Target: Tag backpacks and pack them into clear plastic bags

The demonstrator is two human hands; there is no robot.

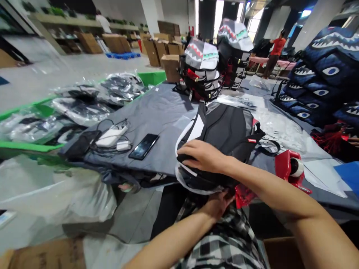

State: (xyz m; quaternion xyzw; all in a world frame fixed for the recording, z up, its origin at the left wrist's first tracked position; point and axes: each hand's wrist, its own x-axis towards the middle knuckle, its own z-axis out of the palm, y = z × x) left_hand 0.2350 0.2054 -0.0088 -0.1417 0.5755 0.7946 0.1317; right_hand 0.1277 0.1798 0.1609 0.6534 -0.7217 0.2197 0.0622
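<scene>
A black and white backpack [224, 127] lies at the table's near edge, its dark padded side facing up. My right hand [200, 155] reaches across it, fingers curled over its left, white-trimmed edge. Under the backpack's lower edge, my left hand [221, 200] is closed against it, with the fingers partly hidden. A crumpled red piece [245, 196] hangs beside my left hand. On the right, a red tape dispenser [290, 170] with a roll of tape stands on the table.
A phone [144, 146] and a white charger [111, 136] with tangled cables lie left. Behind are stacked shark-face backpacks [202, 56]; blue ones [322, 78] rise at right. A green-edged bin [33, 147] holds plastic-wrapped goods. Clear plastic bags [283, 129] lie right of the backpack.
</scene>
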